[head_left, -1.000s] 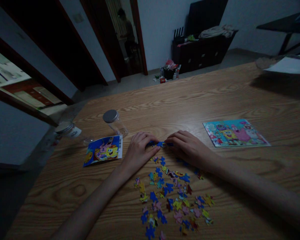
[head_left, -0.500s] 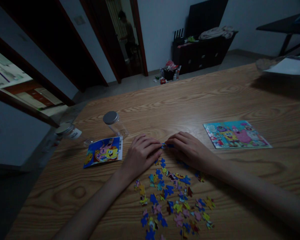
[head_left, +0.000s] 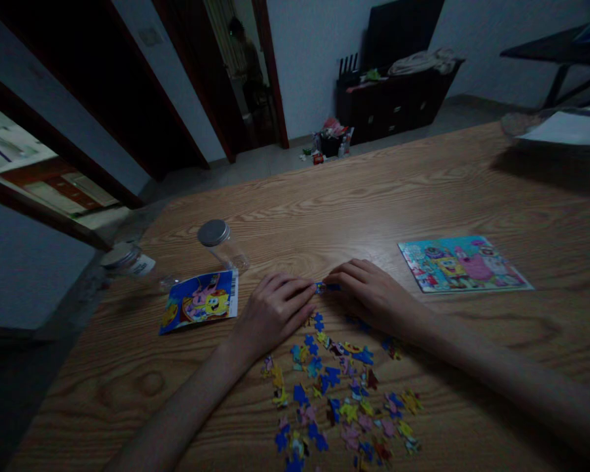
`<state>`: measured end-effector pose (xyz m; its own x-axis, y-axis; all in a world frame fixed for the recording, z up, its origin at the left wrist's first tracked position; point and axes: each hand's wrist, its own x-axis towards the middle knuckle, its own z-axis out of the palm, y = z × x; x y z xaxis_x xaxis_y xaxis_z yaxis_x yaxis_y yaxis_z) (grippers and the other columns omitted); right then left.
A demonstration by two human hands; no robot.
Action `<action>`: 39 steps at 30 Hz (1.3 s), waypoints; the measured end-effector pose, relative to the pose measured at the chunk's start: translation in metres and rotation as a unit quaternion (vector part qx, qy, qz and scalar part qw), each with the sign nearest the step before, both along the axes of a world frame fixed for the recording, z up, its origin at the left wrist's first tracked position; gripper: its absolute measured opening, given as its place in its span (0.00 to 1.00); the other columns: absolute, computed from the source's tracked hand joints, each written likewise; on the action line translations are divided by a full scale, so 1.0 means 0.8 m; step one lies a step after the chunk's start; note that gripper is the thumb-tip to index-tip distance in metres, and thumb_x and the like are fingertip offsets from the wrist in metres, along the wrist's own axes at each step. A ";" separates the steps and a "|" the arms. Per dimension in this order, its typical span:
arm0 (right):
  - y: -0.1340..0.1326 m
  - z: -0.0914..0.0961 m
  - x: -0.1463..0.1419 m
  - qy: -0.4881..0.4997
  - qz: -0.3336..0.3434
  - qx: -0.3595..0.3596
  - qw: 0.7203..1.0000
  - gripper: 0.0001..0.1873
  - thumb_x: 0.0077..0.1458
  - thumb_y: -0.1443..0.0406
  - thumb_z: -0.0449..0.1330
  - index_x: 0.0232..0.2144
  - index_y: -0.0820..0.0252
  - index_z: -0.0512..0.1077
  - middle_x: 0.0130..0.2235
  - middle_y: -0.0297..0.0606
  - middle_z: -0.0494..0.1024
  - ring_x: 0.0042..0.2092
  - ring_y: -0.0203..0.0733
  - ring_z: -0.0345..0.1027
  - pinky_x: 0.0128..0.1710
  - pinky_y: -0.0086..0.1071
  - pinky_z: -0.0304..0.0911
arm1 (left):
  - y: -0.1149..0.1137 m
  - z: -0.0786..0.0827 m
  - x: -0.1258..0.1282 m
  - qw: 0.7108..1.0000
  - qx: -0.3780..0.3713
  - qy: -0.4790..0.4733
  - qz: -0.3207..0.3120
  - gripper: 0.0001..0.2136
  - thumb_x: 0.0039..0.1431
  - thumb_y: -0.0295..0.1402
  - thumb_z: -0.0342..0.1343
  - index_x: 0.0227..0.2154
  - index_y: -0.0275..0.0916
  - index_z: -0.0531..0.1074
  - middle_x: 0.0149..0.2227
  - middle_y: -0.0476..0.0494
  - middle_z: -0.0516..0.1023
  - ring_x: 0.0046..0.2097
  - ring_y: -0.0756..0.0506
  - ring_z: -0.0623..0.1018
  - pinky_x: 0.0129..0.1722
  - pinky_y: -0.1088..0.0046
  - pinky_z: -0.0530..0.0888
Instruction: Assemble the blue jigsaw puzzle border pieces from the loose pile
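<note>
Between my two hands, low on the wooden table, lie small blue puzzle pieces. My left hand reaches in from the left with its fingers together, fingertips at the left end of these pieces. From the other side my right hand pinches the right end, its fingers curled and partly hiding what is under them. Closer to me spreads a loose heap of puzzle pieces in blue, yellow and pink; a few lie half under my right palm.
Left of my hands are a cartoon picture card, an upright clear jar with a metal lid, and another jar. A cartoon picture sheet lies to the right. A bowl with white paper stands far right. A person is beyond the doorway.
My left fingertips have drawn back slightly to the left, so more of the blue pieces shows. My right hand stays nearly in place. The whole view has shifted a little.
</note>
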<state>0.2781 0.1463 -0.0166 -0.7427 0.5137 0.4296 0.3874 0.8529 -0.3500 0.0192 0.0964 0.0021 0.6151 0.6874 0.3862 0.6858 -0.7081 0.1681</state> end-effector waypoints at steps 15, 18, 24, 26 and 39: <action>-0.001 -0.002 0.001 -0.007 -0.004 0.003 1.000 0.12 0.71 0.68 0.54 0.53 0.60 0.71 0.47 0.48 0.79 0.48 0.53 0.71 0.47 0.48 0.71 | -0.001 0.006 0.002 0.996 0.035 0.085 -0.013 0.13 0.76 0.32 0.52 0.56 0.35 0.76 0.55 0.38 0.83 0.52 0.38 0.80 0.53 0.54 0.77; -0.001 -0.002 0.000 0.002 -0.005 -0.002 1.000 0.13 0.70 0.69 0.54 0.54 0.59 0.72 0.47 0.48 0.80 0.47 0.53 0.71 0.46 0.48 0.71 | -0.003 0.009 0.007 0.993 0.034 0.112 -0.013 0.13 0.76 0.32 0.51 0.57 0.35 0.75 0.55 0.38 0.83 0.54 0.37 0.80 0.56 0.53 0.75; 0.000 -0.001 -0.001 0.007 -0.006 0.000 1.000 0.14 0.69 0.70 0.54 0.53 0.58 0.72 0.47 0.48 0.80 0.48 0.53 0.72 0.47 0.47 0.71 | -0.009 0.011 0.014 0.993 0.017 0.118 -0.005 0.13 0.75 0.31 0.53 0.55 0.33 0.76 0.55 0.35 0.82 0.55 0.36 0.79 0.56 0.53 0.74; 0.000 -0.001 -0.001 0.004 -0.003 0.000 1.000 0.13 0.70 0.69 0.54 0.53 0.59 0.72 0.47 0.48 0.79 0.47 0.53 0.72 0.47 0.47 0.70 | -0.007 0.010 0.010 0.997 -0.003 0.081 0.002 0.13 0.75 0.32 0.53 0.56 0.35 0.76 0.55 0.37 0.83 0.54 0.35 0.79 0.55 0.52 0.74; 0.000 0.000 -0.001 0.013 -0.008 0.004 1.000 0.11 0.71 0.67 0.54 0.52 0.58 0.73 0.46 0.46 0.80 0.46 0.51 0.73 0.45 0.47 0.71 | -0.021 0.036 -0.004 0.990 -0.104 0.009 0.098 0.06 0.72 0.32 0.56 0.49 0.42 0.72 0.49 0.41 0.79 0.51 0.36 0.78 0.52 0.52 0.74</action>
